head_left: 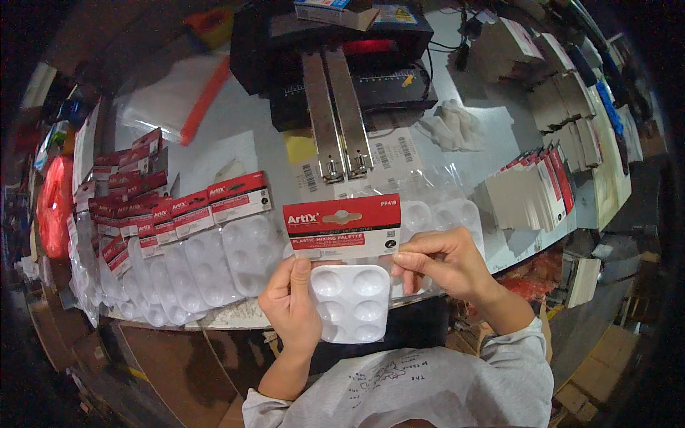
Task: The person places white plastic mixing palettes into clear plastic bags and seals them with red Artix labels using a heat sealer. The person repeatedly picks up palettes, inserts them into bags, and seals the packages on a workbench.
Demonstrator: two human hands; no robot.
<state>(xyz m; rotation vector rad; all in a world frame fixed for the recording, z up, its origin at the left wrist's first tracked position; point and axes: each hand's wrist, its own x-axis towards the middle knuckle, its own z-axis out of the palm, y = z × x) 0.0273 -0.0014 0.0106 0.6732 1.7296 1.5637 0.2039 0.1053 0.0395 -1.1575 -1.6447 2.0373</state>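
In front of my body I hold a white plastic paint palette (349, 303) with round wells, topped by a folded red, black and white header card (325, 227). My left hand (291, 303) is closed on the left side, its thumb just under the card. At the card's lower right corner, the fingers of my right hand (449, 264) pinch the edge. More white palettes (439, 212) in clear film lie on the table behind my right hand. To the left, finished-looking bagged palettes (250, 253) with the same cards overlap in a row.
A black machine (396, 53) with two long metal arms (333, 118) reaches toward me. Folded header cards (531, 192) stand at the right, below stacks of pale card (560, 100). Clear bags (160, 100) lie back left, crumpled film (453, 127) right of the machine.
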